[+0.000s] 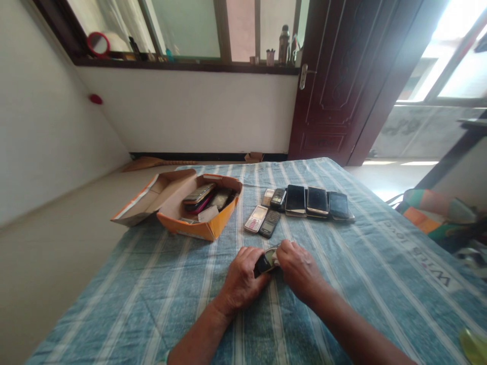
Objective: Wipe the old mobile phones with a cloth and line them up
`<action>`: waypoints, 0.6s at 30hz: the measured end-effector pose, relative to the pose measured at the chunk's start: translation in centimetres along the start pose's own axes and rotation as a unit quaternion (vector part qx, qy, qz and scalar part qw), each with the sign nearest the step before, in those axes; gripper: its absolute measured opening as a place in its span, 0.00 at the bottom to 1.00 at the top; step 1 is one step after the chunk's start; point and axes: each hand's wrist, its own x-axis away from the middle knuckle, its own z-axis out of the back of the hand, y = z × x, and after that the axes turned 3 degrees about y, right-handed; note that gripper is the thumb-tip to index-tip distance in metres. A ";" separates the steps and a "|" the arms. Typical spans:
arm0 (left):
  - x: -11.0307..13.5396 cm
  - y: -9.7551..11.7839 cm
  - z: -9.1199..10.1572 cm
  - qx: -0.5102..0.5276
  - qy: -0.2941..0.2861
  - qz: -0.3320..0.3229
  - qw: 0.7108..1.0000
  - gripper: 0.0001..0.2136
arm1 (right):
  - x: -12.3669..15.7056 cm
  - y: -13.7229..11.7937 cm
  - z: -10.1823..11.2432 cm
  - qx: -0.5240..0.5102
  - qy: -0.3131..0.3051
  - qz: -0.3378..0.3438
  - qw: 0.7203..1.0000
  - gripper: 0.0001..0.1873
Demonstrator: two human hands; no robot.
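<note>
Low over the striped cloth, my left hand is closed around one end of a small dark mobile phone. My right hand is at the phone's other end, its fingers pinched on a bit of white tissue or cloth that touches the phone. The fingers hide part of the phone and most of the white piece. Just beyond my hands lie older keypad phones, among them a silver one and a black one. Touchscreen phones, such as a black one, lie in a row to their right.
An orange cardboard box stands at the left with its lid folded open and several phones inside. Blue striped cloth covers the table. Behind are a dark red door and a window sill bearing small items.
</note>
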 end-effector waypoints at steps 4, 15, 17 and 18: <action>-0.1 0.1 0.1 0.004 0.005 -0.004 1.000 0.10 | -0.4 0.3 -0.2 -0.006 0.004 -0.008 1.000 0.13; -0.1 0.0 0.0 -0.001 0.001 -0.009 1.000 0.10 | 0.1 -0.6 1.7 0.020 -0.071 -0.022 0.997 0.15; -0.1 0.0 0.0 -0.004 0.003 -0.011 1.000 0.10 | 0.3 -0.9 1.5 0.020 -0.071 -0.030 0.997 0.14; -0.1 0.0 0.0 -0.006 0.005 -0.011 1.000 0.10 | 0.4 -1.1 1.3 0.021 -0.067 -0.031 0.997 0.13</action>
